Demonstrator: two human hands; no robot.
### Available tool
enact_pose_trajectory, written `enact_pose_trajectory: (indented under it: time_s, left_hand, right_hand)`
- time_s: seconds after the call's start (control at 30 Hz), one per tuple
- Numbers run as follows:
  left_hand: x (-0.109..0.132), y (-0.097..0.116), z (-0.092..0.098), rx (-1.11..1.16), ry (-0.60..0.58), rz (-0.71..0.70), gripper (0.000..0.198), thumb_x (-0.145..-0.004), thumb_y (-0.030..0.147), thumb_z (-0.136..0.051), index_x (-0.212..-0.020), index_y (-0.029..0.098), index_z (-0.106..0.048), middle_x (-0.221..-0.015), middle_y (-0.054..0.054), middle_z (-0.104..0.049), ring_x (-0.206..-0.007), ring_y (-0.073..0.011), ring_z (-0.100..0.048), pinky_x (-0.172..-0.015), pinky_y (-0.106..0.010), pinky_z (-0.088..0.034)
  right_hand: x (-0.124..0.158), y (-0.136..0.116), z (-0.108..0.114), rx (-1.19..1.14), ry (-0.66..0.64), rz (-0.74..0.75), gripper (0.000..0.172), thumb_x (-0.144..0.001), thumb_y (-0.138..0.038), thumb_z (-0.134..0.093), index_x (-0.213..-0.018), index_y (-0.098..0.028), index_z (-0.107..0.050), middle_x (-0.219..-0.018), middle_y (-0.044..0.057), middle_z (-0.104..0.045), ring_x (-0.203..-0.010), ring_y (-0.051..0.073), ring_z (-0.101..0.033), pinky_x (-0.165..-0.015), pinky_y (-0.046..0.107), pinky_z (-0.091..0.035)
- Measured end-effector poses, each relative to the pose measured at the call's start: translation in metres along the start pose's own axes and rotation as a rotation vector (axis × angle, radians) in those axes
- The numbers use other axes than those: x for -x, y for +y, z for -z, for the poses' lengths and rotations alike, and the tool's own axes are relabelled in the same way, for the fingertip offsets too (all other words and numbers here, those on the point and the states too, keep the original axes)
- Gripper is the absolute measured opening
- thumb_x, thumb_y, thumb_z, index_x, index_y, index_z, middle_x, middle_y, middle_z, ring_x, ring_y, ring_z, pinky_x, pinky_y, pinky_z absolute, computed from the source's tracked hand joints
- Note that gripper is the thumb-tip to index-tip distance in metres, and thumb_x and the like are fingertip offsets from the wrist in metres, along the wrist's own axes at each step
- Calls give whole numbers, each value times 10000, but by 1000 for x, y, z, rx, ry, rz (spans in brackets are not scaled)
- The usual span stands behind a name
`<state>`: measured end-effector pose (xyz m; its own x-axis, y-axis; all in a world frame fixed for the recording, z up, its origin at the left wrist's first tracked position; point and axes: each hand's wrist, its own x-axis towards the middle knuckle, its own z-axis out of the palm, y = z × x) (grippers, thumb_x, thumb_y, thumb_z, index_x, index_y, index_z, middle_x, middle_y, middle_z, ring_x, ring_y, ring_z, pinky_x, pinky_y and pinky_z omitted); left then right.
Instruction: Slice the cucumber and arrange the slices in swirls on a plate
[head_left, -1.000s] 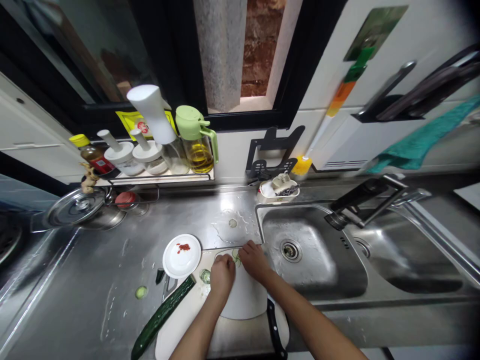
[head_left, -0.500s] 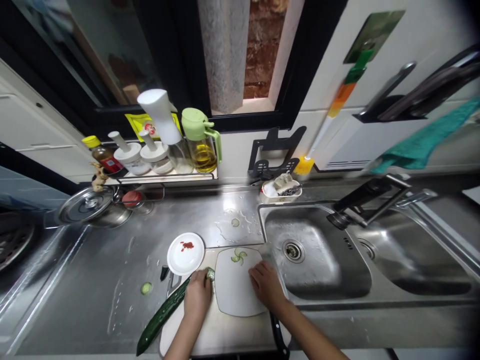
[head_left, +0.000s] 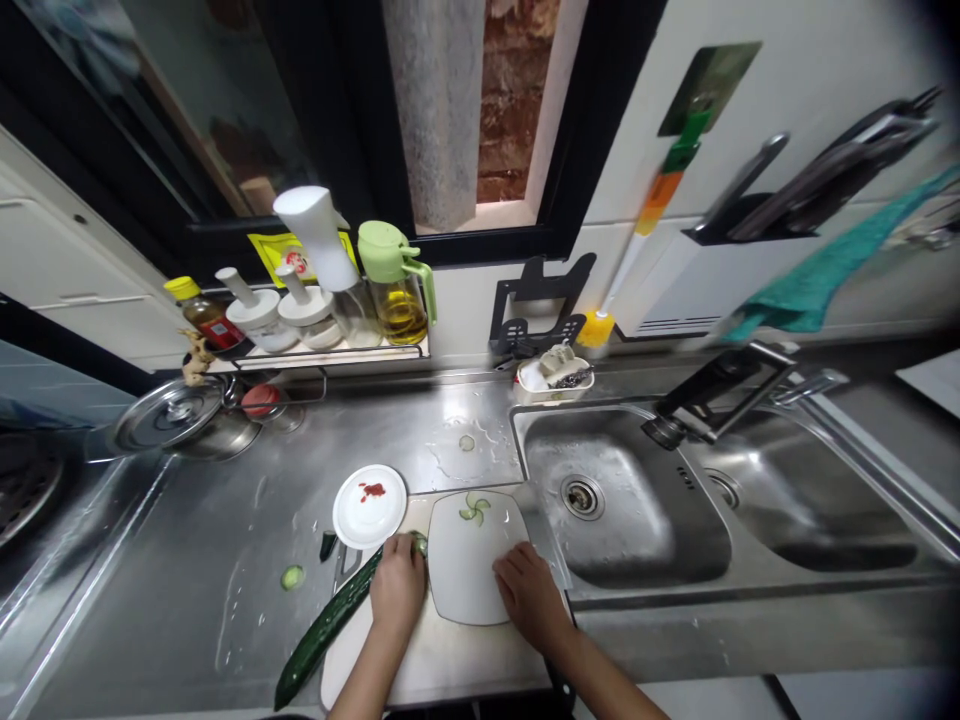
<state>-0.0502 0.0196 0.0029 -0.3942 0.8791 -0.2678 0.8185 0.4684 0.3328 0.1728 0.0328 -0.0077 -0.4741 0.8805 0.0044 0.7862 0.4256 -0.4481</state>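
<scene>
Two sink basins [head_left: 626,490], wet metal counter [head_left: 187,535], cutting board [head_left: 442,658], dark-framed window [head_left: 345,120] above.

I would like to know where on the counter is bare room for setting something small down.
The widest bare patch of steel countertop, wet-streaked, lies between the lidded pot and the cucumber slice. A smaller patch lies between the round plate and the condiment shelf. The cutting board is crowded: left hand, right hand, long cucumber, squarish plate.

A kitchen is indicated by dbl. sink [head_left: 630,515] w/ tap [head_left: 705,387] at R, steel counter [head_left: 172,560], oil jug [head_left: 394,288] & seasoning jars [head_left: 310,318] L of ctr., utensil holder [head_left: 709,285] mounted upper R, lidded pot [head_left: 180,415] mid-L.
</scene>
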Motion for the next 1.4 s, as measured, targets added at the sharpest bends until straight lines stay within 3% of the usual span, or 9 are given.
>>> enact_pose_trajectory:
  time_s: [0.2,0.4,0.53,0.63,0.83,0.93,1.13,1.27,1.4]
  left_hand:
    - [-4,-9,7,166,-19,-7,127,-816,200,-485,-773,192,-604,-717,-23,-641,-664,-148,-586,-643,-237,-374]
    - [-8,-17,15,509,-119,-74,96,-709,283,-587,-709,187,-596,-597,35,-580,-549,-108,-513,-585,-210,-373]
    - [-5,-2,11,798,-266,-61,170,-656,325,-650,-689,167,-597,-527,61,-501,-493,-76,-432,-527,-192,-328]
    - [-2,15,8,957,-347,-39,210,-608,324,-698,-668,155,-589,-531,63,-494,-507,-62,-419,-528,-185,-312]
    - [1,33,0,1167,-592,102,349,-546,392,-783,-701,140,-597,-541,60,-513,-469,-32,-380,-481,-176,-255]
    - [4,36,-9,1287,-733,282,416,-596,479,-766,-751,137,-585,-577,48,-538,-438,-11,-365,-446,-160,-215]
    - [7,48,-21,1434,-1049,660,372,-769,493,-645,-865,140,-573,-652,1,-590,-449,-30,-482,-414,-131,-287]
    - [5,54,-20,1491,-1154,647,238,-759,293,-691,-898,126,-594,-640,6,-590,-485,-34,-533,-431,-115,-328]
    - [3,58,-21,1472,-1066,560,366,-642,163,-750,-979,149,-609,-628,24,-594,-501,-37,-547,-456,-119,-327]
  right_hand:
    - [-1,-4,-3,-75,-3,-32,130,-832,-112,-527,-784,-188,-621,-799,28,-611,-860,187,-497,-767,298,-363]
    - [-12,-13,-6,-257,18,-67,147,-790,-102,-502,-806,-178,-627,-833,50,-629,-854,197,-526,-802,328,-404]
    - [-25,-23,-2,-492,62,-134,192,-762,-154,-539,-916,-181,-651,-917,63,-664,-919,209,-557,-851,349,-415]
    - [-34,-29,5,-689,18,-254,179,-752,-222,-562,-898,-196,-662,-899,44,-675,-885,198,-589,-782,314,-440]
    - [-38,-26,21,-787,-52,-359,94,-711,-223,-550,-690,-184,-633,-698,0,-624,-708,156,-571,-658,265,-413]
    - [-35,-22,29,-763,-54,-363,101,-717,-232,-542,-701,-186,-632,-704,1,-627,-710,153,-567,-645,260,-402]
    - [-29,-17,47,-662,-74,-298,131,-736,-272,-561,-765,-202,-667,-780,18,-662,-778,168,-580,-650,260,-396]
    - [-25,-11,55,-647,-107,-275,126,-727,-286,-585,-752,-204,-678,-764,14,-662,-769,167,-580,-646,255,-396]
    - [-22,-2,59,-658,-128,-290,124,-717,-245,-566,-744,-197,-677,-741,5,-661,-733,160,-580,-648,257,-401]
